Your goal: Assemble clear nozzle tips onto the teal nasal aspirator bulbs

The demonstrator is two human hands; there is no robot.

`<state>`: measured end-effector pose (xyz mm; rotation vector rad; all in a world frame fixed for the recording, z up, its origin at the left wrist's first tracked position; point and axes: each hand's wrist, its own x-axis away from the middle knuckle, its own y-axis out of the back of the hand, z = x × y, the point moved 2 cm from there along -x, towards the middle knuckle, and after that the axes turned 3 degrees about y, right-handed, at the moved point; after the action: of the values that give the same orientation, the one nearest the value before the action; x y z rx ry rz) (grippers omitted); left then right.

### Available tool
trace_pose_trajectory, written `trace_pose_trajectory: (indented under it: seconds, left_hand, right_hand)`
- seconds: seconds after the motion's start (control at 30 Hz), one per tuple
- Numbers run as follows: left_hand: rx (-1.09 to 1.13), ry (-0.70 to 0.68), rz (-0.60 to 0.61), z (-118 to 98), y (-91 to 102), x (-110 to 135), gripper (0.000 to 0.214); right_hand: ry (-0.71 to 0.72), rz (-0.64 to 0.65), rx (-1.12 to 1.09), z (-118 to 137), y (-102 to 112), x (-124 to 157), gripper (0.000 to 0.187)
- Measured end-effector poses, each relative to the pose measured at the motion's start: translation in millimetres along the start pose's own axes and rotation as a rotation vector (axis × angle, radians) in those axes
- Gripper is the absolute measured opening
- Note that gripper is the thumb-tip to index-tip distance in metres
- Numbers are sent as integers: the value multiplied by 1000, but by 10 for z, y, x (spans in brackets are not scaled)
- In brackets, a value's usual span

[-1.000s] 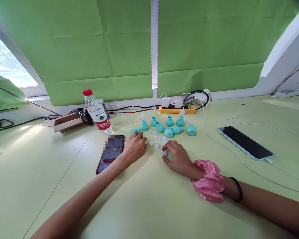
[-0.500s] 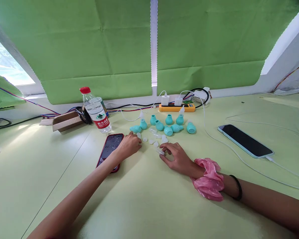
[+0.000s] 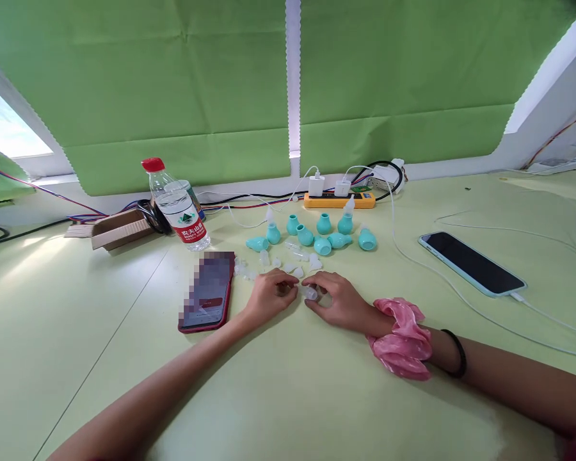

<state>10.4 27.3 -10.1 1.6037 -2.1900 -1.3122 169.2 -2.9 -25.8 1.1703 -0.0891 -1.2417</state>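
Both of my hands rest on the pale green table, fingertips nearly meeting. My right hand pinches a small clear plastic cap between thumb and fingers. My left hand is curled beside it, its fingertips closed on something small that I cannot make out. Just beyond my hands lie several loose clear caps. Behind them are several teal rubber bulbs, some upright and some on their sides, two with clear tips fitted. A pink scrunchie and a black band sit on my right wrist.
A red-cased phone lies left of my left hand. A water bottle and a cardboard box stand further left. An orange power strip with chargers is at the back. A second phone on a white cable lies to the right.
My left hand has drawn back from the teal bulbs toward my right hand, fingers now closed. The right hand has stayed in place with the cap. The view has tilted slightly.
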Motion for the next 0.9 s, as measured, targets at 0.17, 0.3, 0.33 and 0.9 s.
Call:
trace_pose_trajectory:
  seconds: [0.17,0.3,0.33,0.9]
  left_hand:
    - [38,5,-49,2,-33,29,13]
    - [59,-12,-24,-8,-20,34,13]
    - [63,-24,-19,-12,-21,37,14]
    - [24,-41,-69,-1,-23,50,11]
  right_hand:
    - [-90,-10,64,-17,4,-8,11]
    - [-150,2,61,-3,37,-15,18]
    - [-145,-1,54,1,44,-15,20]
    - [187,259,-171,129,209,12,49]
